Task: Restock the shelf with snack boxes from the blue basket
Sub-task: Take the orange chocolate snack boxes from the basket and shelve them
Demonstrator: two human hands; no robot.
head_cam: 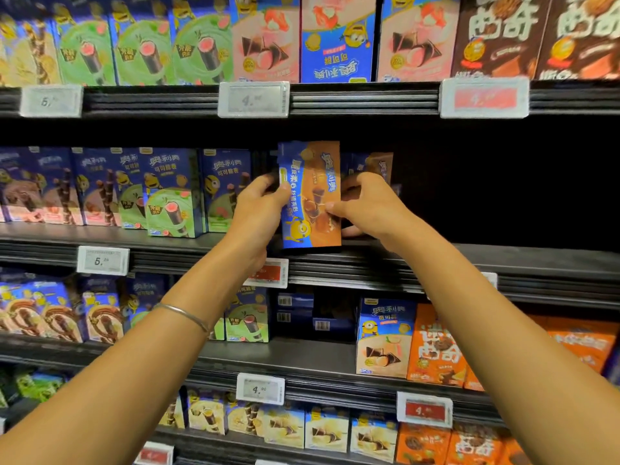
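Note:
A blue and brown snack box (310,193) stands upright at the front edge of the middle shelf (503,260). My left hand (260,204) grips its left side, thumb on the front. On its right side, my right hand (364,206) pinches the box, thumb on the front. A second box of the same kind (380,166) stands just behind, to the right. The blue basket is out of view.
Blue and green snack boxes (171,193) fill the middle shelf to the left. To the right of the held box the shelf is dark and bare. Price tags (266,272) line the shelf edges. Full rows of boxes sit above and below.

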